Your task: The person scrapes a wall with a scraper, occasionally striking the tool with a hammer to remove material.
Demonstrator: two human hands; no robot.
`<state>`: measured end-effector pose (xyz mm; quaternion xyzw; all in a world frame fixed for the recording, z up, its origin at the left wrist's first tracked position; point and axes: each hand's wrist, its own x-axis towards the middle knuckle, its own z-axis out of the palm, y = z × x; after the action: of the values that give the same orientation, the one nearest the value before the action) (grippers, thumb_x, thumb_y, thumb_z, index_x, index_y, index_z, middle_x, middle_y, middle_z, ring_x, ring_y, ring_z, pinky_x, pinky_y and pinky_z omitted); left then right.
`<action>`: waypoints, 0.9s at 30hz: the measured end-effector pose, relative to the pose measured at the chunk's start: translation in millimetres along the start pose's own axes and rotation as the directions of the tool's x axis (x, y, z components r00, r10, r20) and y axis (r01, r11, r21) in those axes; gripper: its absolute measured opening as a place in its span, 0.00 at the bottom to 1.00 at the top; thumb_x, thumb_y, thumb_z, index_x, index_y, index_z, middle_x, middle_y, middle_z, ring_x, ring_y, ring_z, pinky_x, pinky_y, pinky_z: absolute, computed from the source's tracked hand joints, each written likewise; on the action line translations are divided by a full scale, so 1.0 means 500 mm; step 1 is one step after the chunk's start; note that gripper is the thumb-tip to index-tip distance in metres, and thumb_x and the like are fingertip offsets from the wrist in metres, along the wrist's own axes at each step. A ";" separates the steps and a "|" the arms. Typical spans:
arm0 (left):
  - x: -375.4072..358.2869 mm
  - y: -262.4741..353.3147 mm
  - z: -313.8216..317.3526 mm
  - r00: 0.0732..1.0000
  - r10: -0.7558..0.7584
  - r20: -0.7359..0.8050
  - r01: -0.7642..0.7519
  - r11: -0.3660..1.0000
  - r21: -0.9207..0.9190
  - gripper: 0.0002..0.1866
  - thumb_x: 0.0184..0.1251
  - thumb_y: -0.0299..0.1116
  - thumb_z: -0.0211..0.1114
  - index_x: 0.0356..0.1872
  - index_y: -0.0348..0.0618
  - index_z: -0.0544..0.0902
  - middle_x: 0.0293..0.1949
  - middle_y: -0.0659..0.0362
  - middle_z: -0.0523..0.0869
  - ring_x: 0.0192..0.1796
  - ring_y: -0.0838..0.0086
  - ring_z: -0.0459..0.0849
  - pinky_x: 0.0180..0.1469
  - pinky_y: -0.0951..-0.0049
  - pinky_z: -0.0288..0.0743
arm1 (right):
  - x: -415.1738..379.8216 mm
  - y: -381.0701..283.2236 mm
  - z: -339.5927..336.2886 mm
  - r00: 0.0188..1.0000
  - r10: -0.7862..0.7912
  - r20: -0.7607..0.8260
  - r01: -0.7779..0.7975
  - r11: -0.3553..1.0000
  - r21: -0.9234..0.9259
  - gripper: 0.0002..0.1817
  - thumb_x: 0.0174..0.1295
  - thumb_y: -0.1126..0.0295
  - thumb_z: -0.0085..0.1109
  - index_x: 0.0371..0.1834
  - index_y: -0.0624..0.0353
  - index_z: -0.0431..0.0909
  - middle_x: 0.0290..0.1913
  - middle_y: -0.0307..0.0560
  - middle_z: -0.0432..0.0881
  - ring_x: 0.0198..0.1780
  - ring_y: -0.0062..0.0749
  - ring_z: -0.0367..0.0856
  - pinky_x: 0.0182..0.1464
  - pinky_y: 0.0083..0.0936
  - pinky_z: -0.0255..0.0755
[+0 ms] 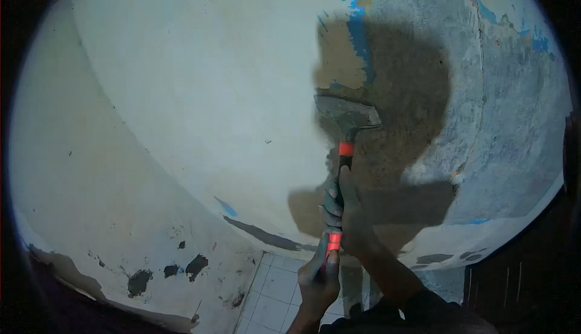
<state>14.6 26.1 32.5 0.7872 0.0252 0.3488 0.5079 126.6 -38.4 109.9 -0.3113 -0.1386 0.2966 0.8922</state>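
A long-handled wall scraper [350, 118] with a wide blade and a dark handle with red bands is held upright against the wall. Its blade lies at the edge where pale paint meets bare grey plaster. Around the upper handle, below the top red band, my right hand [350, 210] is closed with its thumb along the shaft. Lower down, my left hand [321, 279] grips the handle's end by the second red band. Both hands look dusty. A dark shadow covers the wall around the blade.
The pale painted wall [230, 92] fills the left and middle. Bare plaster [514, 110] edged with blue paint remnants [360, 37] spreads to the right. At lower left, another wall has dark chipped patches [140, 281]. White floor tiles [272, 291] show below; a dark slatted surface [514, 279] stands lower right.
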 end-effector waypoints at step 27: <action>-0.044 0.010 0.025 0.994 -0.091 0.058 0.093 0.995 -0.026 0.23 0.77 0.34 0.51 0.66 0.29 0.69 0.19 0.69 0.70 0.21 0.88 0.66 0.22 0.82 0.60 | -0.022 -0.001 -0.025 0.997 -0.065 -0.034 0.062 0.995 -0.078 0.22 0.74 0.45 0.41 0.24 0.45 0.63 0.16 0.27 0.57 0.15 0.13 0.53 0.16 0.17 0.48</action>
<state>3.8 5.1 22.3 0.7874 0.0420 0.3030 0.5352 123.6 -51.3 99.7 -0.3464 -0.1434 0.2565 0.8909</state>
